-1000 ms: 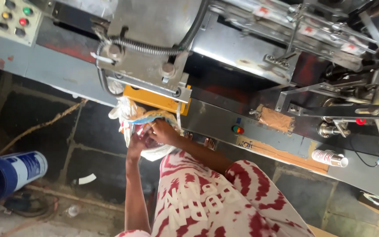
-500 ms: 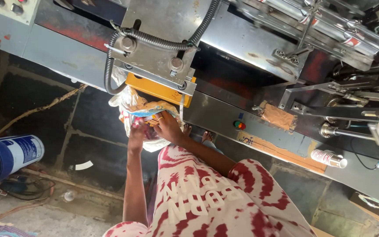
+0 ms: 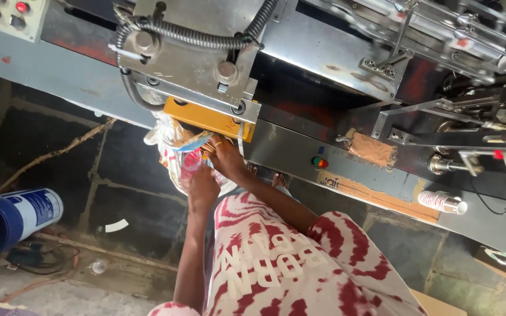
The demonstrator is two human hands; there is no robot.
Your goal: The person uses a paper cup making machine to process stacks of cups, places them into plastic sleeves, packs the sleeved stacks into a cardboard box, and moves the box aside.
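Both hands meet just under the yellow block (image 3: 206,120) at the outlet of a steel packing machine (image 3: 300,41), where a colourful printed pouch (image 3: 193,144) hangs down from the block's lower edge. The right hand (image 3: 227,159) reaches up to the pouch's top right corner, its fingers (image 3: 213,146) pinched closed on the edge of the film right beside the block. The left hand (image 3: 202,187) sits lower, touching the pouch's bottom part; its fingers curl toward the film, but from this angle it cannot be told whether they truly grip it or only rest against it. What the pouch contains cannot be seen, since its printed skin hides the inside. Behind the pouch and the hands hangs a crumpled white plastic bag (image 3: 162,133), bunched beside the yellow block; its contents are hidden too. A ribbed grey hose (image 3: 200,38) loops across the machine's plate above. On the machine's sloping front, well to the right of the hands, sit a small red and green button (image 3: 320,162) and a white paper cup with red print (image 3: 440,202), lying on its side; its inside is not visible. On the stone floor (image 3: 118,175) at the far left a blue bucket (image 3: 7,219) lies tipped on its side, its mouth turned away to the left so the interior cannot be judged.
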